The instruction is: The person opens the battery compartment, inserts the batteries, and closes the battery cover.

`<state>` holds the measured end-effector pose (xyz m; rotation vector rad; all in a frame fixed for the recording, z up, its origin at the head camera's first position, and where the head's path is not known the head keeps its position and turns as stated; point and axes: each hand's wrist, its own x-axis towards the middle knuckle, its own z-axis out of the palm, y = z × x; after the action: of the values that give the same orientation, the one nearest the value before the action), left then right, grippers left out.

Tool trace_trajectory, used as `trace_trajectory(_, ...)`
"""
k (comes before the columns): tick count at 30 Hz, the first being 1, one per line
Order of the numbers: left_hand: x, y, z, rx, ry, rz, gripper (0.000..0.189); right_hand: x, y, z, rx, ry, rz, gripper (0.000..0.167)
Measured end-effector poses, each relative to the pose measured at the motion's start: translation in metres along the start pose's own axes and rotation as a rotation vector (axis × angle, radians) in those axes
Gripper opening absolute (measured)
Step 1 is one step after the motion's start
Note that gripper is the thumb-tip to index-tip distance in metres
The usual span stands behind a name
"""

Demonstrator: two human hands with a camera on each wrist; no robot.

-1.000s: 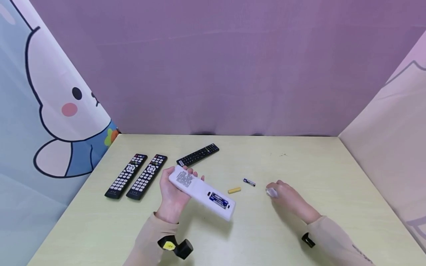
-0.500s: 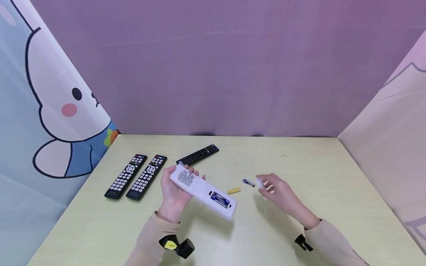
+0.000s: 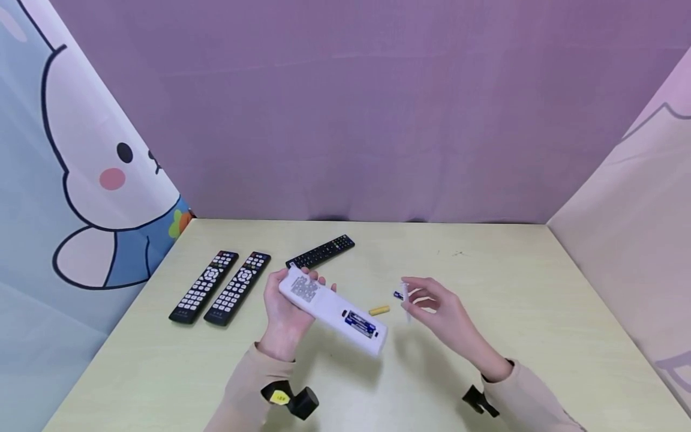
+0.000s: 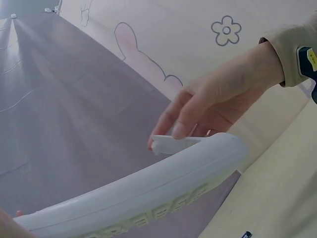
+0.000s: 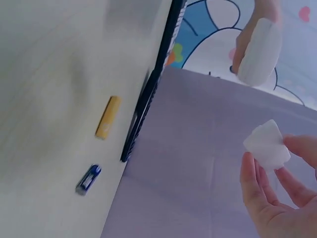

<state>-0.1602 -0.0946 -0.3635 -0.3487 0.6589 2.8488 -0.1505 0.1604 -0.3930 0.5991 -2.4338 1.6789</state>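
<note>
My left hand (image 3: 286,312) grips a white remote control (image 3: 324,305) by one end, its back facing up above the table. Blue batteries (image 3: 360,324) lie in its uncovered battery compartment. Between thumb and fingers, my right hand (image 3: 439,306) pinches a small white battery cover (image 5: 269,145), to the right of the remote and apart from it in the head view. The left wrist view shows this cover (image 4: 173,144) tilted beyond the remote's raised end. On the table behind lie a yellow battery (image 3: 379,310) and a blue battery (image 5: 88,179), partly hidden by the cover in the head view.
Two black remotes with white buttons, one at the far left (image 3: 203,288) and one beside it (image 3: 237,289), lie side by side. Another black remote (image 3: 324,251) lies slantwise behind my left hand. A purple cloth (image 3: 345,120) hangs behind the table's back edge.
My right hand has moved left toward the white remote with the battery cover, turning it on edge. The left hand and remote have shifted only slightly right.
</note>
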Motion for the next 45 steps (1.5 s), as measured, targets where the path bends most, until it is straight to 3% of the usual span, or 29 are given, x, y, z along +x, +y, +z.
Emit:
trace_trajectory(4,0.000,-0.001,0.001,-0.005,-0.010,0.002,0.027,0.000,-0.008,0.006,0.084,0.000,0.001,0.037)
trace_trajectory(10,0.001,-0.004,0.002,-0.009,-0.009,0.012,0.025,0.000,-0.015,0.018,0.136,-0.025,-0.067,0.037)
trace_trajectory(22,0.001,-0.007,0.004,-0.006,-0.023,0.016,0.025,-0.001,-0.023,0.031,0.160,-0.033,-0.194,0.039)
trace_trajectory(31,0.000,-0.007,0.004,0.002,-0.018,0.024,0.026,-0.003,-0.025,0.034,0.186,-0.035,-0.199,0.038)
trace_trajectory(38,-0.001,-0.008,0.005,0.008,-0.019,0.030,0.025,-0.004,-0.023,0.035,0.148,-0.035,-0.231,0.037)
trace_trajectory(45,0.000,-0.009,0.007,0.035,-0.017,0.036,0.025,-0.004,-0.019,0.037,0.007,-0.063,-0.309,0.037)
